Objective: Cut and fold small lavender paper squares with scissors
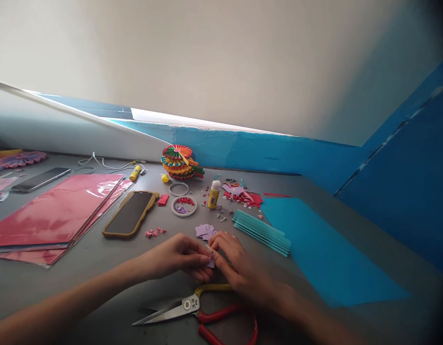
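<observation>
- Lilac paper piece (210, 262), lower centre: pinched between the fingertips of the left hand (178, 256) and right hand (239, 266)
- Loose lilac squares (203, 231): just beyond, still flat
- Assembled pleated paper rosette stack (178, 162): upper centre

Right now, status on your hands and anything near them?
Left hand and right hand pinching small lilac paper piece. Loose lilac paper squares just ahead. Steel scissors with red-and-yellow handles just below hands.
</observation>
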Demonstrator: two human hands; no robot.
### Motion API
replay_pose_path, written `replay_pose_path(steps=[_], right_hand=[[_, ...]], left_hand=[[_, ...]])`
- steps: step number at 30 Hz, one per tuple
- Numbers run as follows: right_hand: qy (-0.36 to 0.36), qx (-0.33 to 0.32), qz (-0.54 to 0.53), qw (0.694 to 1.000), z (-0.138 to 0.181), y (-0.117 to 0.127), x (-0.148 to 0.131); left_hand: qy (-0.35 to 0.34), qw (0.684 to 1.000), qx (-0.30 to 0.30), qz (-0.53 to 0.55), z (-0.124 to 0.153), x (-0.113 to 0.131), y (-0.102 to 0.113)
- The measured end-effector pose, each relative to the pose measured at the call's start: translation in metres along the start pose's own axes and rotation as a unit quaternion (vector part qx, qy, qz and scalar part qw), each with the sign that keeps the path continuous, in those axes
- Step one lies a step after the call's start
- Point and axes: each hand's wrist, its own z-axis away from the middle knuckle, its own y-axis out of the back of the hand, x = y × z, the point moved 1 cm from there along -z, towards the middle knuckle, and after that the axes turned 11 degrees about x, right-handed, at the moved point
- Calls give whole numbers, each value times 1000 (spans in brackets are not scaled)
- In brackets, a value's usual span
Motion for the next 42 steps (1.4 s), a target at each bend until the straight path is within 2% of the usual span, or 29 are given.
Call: replay_pose_path(steps=[12, 18, 34, 38, 42], right_hand=[[22, 4, 17, 1000, 0, 3, -2], [27, 6, 11, 1000, 2, 3, -4], [-6, 77, -16, 997, 3, 1, -3], [16, 86, -25, 996, 4, 1, 0], [78, 111, -13, 991, 3, 1, 4]], left_hand=[[21, 999, 22, -15, 0, 3, -3], [4, 1000, 13, -21, 3, 4, -4], [-21, 999, 47, -12, 4, 5, -7], [-30, 996, 85, 23, 0, 5, -1], [-22, 993, 101, 51, -2, 6, 2]])
